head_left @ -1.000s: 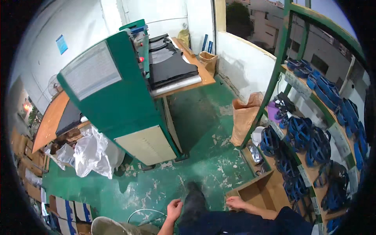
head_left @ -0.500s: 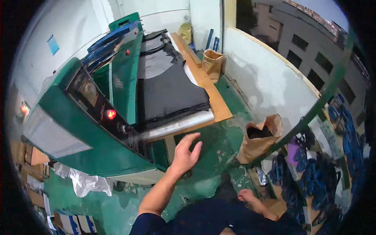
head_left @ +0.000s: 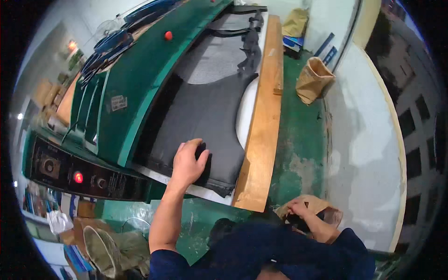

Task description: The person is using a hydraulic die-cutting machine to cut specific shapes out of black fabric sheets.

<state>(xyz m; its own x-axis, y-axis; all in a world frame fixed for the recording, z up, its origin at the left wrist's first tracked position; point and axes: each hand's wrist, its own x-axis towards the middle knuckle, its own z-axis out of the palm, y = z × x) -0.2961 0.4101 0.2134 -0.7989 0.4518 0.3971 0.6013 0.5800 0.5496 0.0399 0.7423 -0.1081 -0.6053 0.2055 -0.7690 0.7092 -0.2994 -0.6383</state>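
A dark grey, leather-like sheet [head_left: 205, 107] lies on the white bed of a green machine [head_left: 140, 107]. It appears to be a stack of layers, and cut gaps show at its far end. Over its near part is my left hand [head_left: 187, 163], thumb and fingers apart, holding nothing; whether it touches the sheet I cannot tell. My right hand [head_left: 300, 208] is at the mouth of a brown paper bag [head_left: 329, 212] at the lower right. Its fingers are curled together, and what they hold, if anything, is hidden. Dark material shows inside the bag.
A wooden board [head_left: 259, 126] runs along the bed's right edge. Farther off, a second paper bag [head_left: 313, 81] stands by the white wall [head_left: 359, 140]. The control panel [head_left: 79, 172] with a lit red button is at left, above an olive sack [head_left: 105, 249].
The view has turned and come closer to the bed. My left hand has moved from beyond the bed's near edge to over the sheet; my right hand has reached the near paper bag.
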